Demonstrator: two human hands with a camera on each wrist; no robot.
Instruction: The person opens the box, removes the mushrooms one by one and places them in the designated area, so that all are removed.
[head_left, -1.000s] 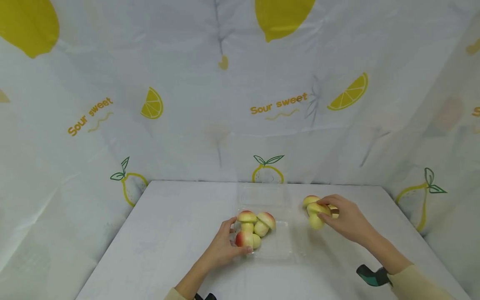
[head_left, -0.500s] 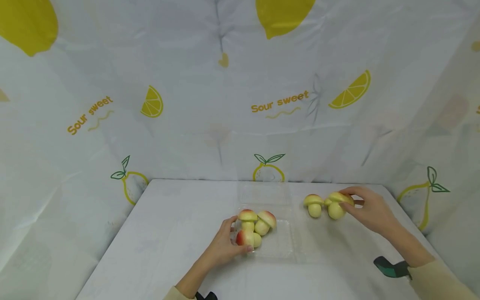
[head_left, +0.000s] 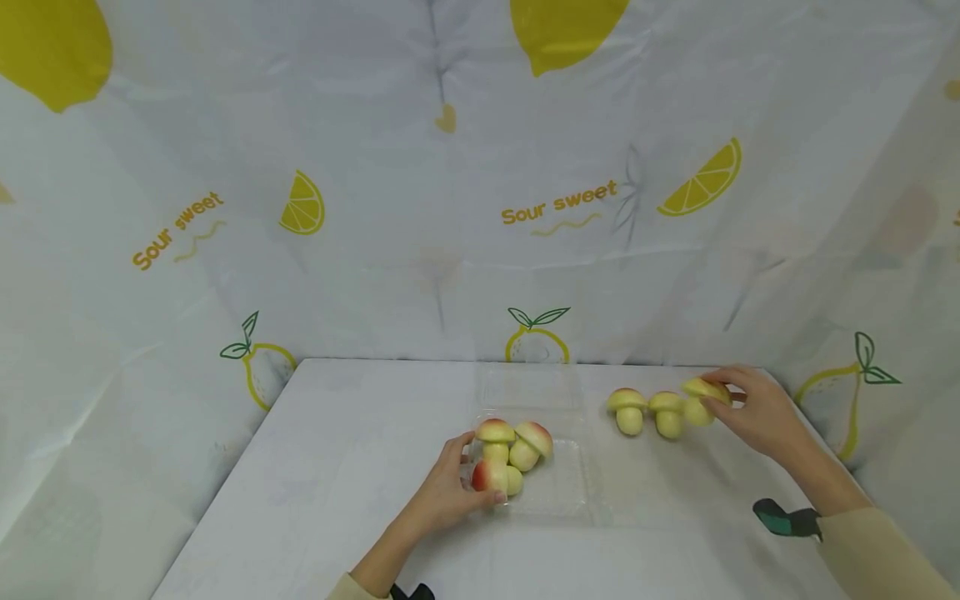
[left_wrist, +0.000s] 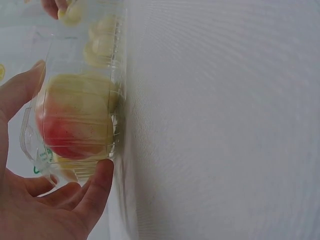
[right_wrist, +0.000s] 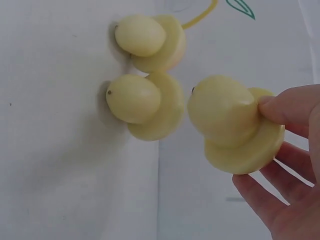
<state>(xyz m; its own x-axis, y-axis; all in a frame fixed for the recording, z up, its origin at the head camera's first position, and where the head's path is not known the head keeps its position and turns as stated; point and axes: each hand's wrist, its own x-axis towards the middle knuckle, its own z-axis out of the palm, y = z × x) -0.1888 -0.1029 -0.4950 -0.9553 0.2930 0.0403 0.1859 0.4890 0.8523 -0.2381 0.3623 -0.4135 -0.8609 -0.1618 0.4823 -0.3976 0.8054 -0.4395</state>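
My left hand [head_left: 447, 492] grips the left side of a clear plastic clamshell box [head_left: 558, 492], thumb and fingers on opposite sides of its wall. Three toy mushrooms with red-yellow caps [head_left: 495, 432] lie in its left half; the left wrist view shows a red-tinted cap [left_wrist: 75, 117] through the plastic. At the right, my right hand [head_left: 757, 417] pinches a toy mushroom [right_wrist: 222, 110] by its cap, stem pointing away from the palm. Just left of it, a second mushroom [head_left: 667, 415] and a third [head_left: 627, 411] stand side by side, caps up.
The box's transparent lid [head_left: 528, 387] lies folded back behind it. A white table [head_left: 360, 433] bears everything, and a lemon-print curtain [head_left: 390, 250] hangs along its back edge and sides. Dark straps [head_left: 787, 518] show near the wrists.
My right hand has moved right with its mushroom, past the two standing ones, which it partly covered before. The left hand and box stay put.
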